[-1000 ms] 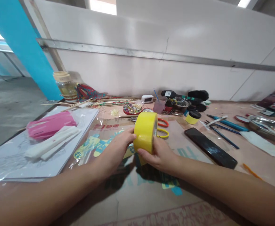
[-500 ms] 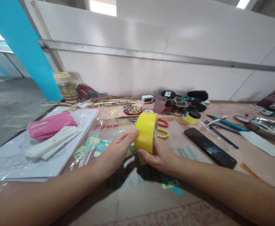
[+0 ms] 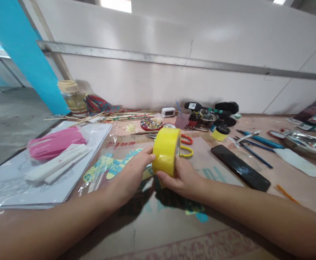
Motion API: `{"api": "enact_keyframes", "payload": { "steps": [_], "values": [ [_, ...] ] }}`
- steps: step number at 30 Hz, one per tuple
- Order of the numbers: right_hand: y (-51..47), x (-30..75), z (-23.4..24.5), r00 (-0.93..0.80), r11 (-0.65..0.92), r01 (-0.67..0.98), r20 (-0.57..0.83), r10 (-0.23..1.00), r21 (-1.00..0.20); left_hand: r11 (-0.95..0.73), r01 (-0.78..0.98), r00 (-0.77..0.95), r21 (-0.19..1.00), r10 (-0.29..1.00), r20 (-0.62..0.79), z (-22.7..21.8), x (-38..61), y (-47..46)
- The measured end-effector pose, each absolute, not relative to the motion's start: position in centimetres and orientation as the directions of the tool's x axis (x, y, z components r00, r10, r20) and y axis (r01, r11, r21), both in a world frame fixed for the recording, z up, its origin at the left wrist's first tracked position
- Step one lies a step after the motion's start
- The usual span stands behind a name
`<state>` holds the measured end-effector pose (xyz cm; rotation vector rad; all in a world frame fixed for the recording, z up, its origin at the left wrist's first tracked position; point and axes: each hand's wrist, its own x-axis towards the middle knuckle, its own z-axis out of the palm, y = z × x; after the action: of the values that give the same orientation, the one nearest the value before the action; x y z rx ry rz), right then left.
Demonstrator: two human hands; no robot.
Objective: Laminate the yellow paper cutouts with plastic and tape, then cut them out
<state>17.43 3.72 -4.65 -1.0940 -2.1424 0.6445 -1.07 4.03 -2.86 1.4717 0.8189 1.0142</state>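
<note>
Desk (image 3: 309, 191) is busy, so best to work above the middle, over the printed sheet (image 3: 158, 224), elbows wide. Paper stack (image 3: 55, 195) at left sits beyond the left forearm; don't drag a sleeve or wrist over the loose plastic there. Black phone (image 3: 240, 168) lies near the right forearm, so swing that arm up, not sideways.

Left hand (image 3: 129, 177) and right hand (image 3: 185, 178) flank the yellow tape roll (image 3: 165, 151), which stands on edge between them over the sheet, core side turned to the right; can't tell if its bottom touches anything. Right fingers grip it low, thumb across the lower front, rest mostly hidden behind. Left thumb tip meets the roll's left edge; other left fingers hidden, can't tell if closed.

Step looks like steadying and handling the roll. Do it well: firm right hold, light left touch, roll upright, thumb off the core opening. Any turning should come from the left while the right anchors.

Orange scissors loop (image 3: 191, 140) and yellow scissors loop (image 3: 192, 151) sit just past the roll, so don't push forward. Blue scrap (image 3: 202, 216), smallest, is clear of the grip.
</note>
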Motion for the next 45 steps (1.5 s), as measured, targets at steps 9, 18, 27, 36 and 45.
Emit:
{"api": "enact_keyframes", "payload": {
  "steps": [9, 18, 27, 36, 45],
  "values": [
    [3.6, 17.2, -4.3, -0.414, 0.489, 0.527, 0.293, 0.862, -0.695, -0.123, -0.033, 0.405, 0.992, 0.905, 0.126, -1.4, -0.4, 3.4],
    [3.5, 16.8, -3.7, -0.436, 0.480, 0.596, 0.242, 0.867, -0.644, 0.079, -0.081, 0.412, 0.994, 0.910, -0.038, -0.9, -0.4, 3.4],
    [3.2, 16.7, -3.4, -0.465, 0.500, 0.623, 0.229, 0.855, -0.601, 0.079, -0.099, 0.458, 0.992, 0.888, -0.025, -2.2, -0.7, 3.0],
    [3.7, 17.0, -4.0, -0.395, 0.501, 0.447, 0.340, 0.854, -0.740, -0.173, 0.081, 0.429, 0.982, 0.895, 0.122, -1.9, -0.5, 3.1],
    [0.3, 18.9, 3.9, -0.736, 0.727, 0.582, 0.146, 0.661, -0.364, -0.587, 0.489, 0.544, 0.645, 0.783, 0.300, 3.1, -4.2, 4.7]
  ]
}}
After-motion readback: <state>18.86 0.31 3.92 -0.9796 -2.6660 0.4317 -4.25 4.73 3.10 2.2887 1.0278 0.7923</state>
